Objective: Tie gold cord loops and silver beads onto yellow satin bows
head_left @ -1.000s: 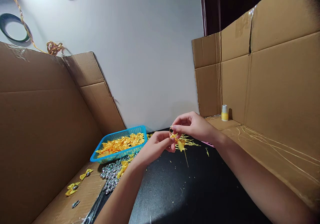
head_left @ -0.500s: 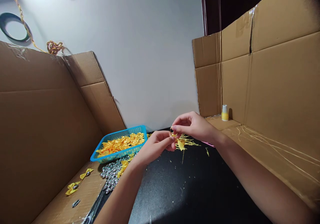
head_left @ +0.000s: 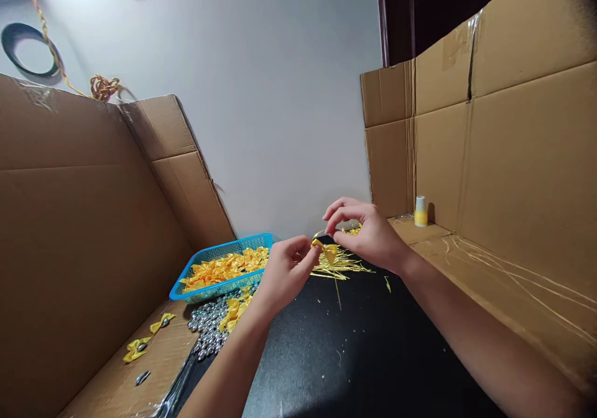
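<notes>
A yellow ribbon bow (head_left: 330, 252) is pinched at one side between the thumb and fingers of my left hand (head_left: 290, 267). A thin yellow strand curves up from the bow toward my right hand (head_left: 361, 228). The right thumb and index finger are bent close together at the end of that strand; the contact itself is too small to see clearly. Behind and below the bow lies a pile of cut yellow strands (head_left: 342, 265) on the black table (head_left: 321, 349).
At left stands a blue basket (head_left: 184, 295) full of yellow bows, with silver beads (head_left: 209, 328) and loose bows (head_left: 233, 312) in front. Two bows with beads (head_left: 136, 348) lie on cardboard. Cardboard walls (head_left: 522, 157) rise on both sides. A thread spool (head_left: 420, 211) stands right.
My right hand has moved slightly up and right, away from the left fingers. The bow has turned and now shows more fully. More of the strand pile is visible.
</notes>
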Motion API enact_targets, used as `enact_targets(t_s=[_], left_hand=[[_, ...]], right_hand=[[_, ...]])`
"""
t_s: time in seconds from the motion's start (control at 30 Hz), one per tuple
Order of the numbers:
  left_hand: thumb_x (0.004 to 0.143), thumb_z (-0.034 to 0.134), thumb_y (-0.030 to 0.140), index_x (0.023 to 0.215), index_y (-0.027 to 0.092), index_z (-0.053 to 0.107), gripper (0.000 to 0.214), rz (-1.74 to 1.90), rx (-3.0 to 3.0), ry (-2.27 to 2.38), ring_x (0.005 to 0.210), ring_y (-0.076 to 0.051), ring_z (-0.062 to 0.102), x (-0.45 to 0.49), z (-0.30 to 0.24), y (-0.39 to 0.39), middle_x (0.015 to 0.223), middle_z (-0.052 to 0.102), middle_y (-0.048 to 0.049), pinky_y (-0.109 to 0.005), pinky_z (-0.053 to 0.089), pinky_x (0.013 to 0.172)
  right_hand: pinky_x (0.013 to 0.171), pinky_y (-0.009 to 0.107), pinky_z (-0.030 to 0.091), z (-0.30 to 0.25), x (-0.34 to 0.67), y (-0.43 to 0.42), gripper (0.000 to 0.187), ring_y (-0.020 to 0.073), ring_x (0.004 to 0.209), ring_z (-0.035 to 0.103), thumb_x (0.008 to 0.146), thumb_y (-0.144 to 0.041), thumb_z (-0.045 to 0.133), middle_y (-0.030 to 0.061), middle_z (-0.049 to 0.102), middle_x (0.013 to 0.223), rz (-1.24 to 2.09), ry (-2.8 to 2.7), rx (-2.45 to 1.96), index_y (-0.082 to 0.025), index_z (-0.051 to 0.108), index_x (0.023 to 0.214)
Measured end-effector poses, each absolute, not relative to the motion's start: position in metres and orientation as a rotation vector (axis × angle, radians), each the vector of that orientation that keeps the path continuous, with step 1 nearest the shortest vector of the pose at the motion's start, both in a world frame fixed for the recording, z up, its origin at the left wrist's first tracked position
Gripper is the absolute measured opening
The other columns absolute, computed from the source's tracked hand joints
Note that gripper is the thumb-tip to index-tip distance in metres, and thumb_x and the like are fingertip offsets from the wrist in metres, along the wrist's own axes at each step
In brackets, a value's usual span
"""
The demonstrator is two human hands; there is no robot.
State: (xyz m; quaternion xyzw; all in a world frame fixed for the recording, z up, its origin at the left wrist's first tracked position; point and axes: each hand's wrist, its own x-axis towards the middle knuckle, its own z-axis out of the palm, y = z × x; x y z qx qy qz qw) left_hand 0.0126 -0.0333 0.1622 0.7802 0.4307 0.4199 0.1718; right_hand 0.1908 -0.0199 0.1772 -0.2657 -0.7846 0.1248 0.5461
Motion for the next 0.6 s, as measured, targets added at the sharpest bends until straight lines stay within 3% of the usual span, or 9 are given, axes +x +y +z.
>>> enact_targets(t_s=[0.27,0.6], left_hand=[[0.084,0.051,0.031,0.053,0.017,0.044,0.035,1.528,2.361,1.372,0.050,-0.009,0.036,0.016,0.165,-0.045,0.050,0.042,0.0040,-0.021,0.028,0.049],[0.083,0.053,0.030,0.052,0.017,0.047,0.033,1.603,2.376,1.447,0.047,-0.009,0.036,0.017,0.167,-0.049,0.049,0.043,0.0043,-0.022,0.028,0.049]], right_hand=[[0.087,0.039,0.035,0.173,0.183,-0.032,0.006,0.0224,0.099,0.052,0.079,-0.024,0.063,0.0039,0.064,0.105,-0.353,-1.982,-0.717,-0.021,0.066,0.084],[0.088,0.042,0.030,0.165,0.173,-0.030,0.010,0.0224,0.095,0.053,0.082,-0.020,0.057,0.0010,0.067,0.101,-0.532,-1.879,-0.714,-0.024,0.065,0.077]])
